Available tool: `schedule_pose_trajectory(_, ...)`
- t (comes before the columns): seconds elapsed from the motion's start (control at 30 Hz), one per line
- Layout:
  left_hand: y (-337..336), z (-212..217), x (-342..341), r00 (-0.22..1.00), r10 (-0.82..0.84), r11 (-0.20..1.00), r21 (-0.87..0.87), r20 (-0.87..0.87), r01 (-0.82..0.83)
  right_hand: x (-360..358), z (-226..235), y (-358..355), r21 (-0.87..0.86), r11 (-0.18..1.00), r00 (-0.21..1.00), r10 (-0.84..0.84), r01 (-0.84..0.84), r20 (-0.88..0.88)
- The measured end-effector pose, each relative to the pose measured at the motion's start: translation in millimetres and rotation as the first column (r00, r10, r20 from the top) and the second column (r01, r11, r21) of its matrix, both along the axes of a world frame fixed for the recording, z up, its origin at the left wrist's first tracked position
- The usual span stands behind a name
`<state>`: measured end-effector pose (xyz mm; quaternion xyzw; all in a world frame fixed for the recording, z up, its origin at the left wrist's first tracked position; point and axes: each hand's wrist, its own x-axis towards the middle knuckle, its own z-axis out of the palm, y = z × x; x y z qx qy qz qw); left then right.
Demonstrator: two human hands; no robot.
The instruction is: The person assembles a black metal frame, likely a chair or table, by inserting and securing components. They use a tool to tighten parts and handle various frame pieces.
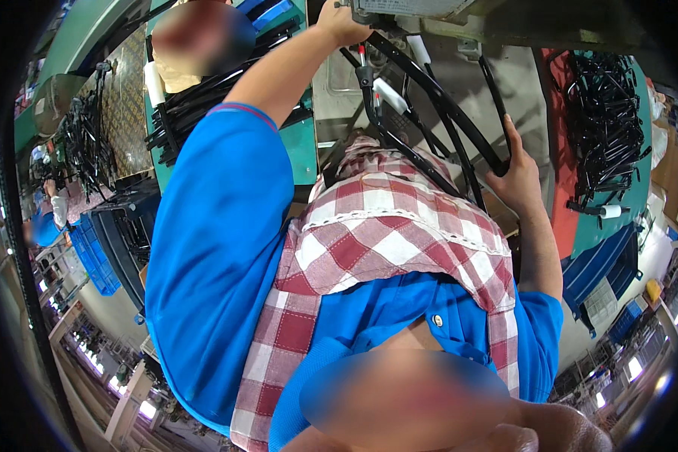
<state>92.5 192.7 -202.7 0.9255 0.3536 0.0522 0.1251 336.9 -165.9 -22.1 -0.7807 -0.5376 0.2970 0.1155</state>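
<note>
My left hand [342, 24] is up at the lower edge of a grey metal machine part [418, 6]. Its fingers look curled, but what they hold is hidden. A thick black metal tube [437, 94] slants down from beside that hand to my right hand [521, 175]. There my right hand grips the tube's lower end, with the index finger stretched up along a thinner black rod [493, 84]. Between the hands are more black bent tubes [399, 143], some with white sleeves [390, 96], and one with a red tip [361, 53].
Black rods [222, 90] are piled on a green bench [303, 154] at left. Another heap of black bent parts [603, 120] covers a red and green surface at right. Blue crates [94, 252] stand at left. Beyond the left bench is a person in a tan garment [177, 74].
</note>
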Motion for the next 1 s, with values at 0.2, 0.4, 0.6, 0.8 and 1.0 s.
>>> schedule_pose_trajectory(0.2,-39,33,4,0.968,0.037,0.962,0.254,0.247,-0.102,9,-15,-9,0.022,0.999,0.994,-0.036,0.033,0.102)
schedule_pose_trajectory(0.4,-7,13,12,0.952,-0.273,0.952,0.105,-0.137,0.288,12,-17,-16,0.083,0.997,0.983,-0.019,0.004,0.181)
schedule_pose_trajectory(0.6,54,-60,-33,0.912,-0.310,0.937,0.073,-0.270,0.341,14,-18,-3,0.052,0.998,0.985,-0.009,0.018,-0.171)
schedule_pose_trajectory(0.8,-3,37,15,0.975,-0.207,0.978,-0.017,-0.079,0.206,71,-60,-56,-0.529,0.813,0.296,-0.581,0.242,-0.758)
schedule_pose_trajectory(1.0,-5,19,13,0.969,-0.229,0.951,0.236,0.095,0.202,47,-50,-32,-0.514,0.791,0.425,-0.612,0.332,-0.668)
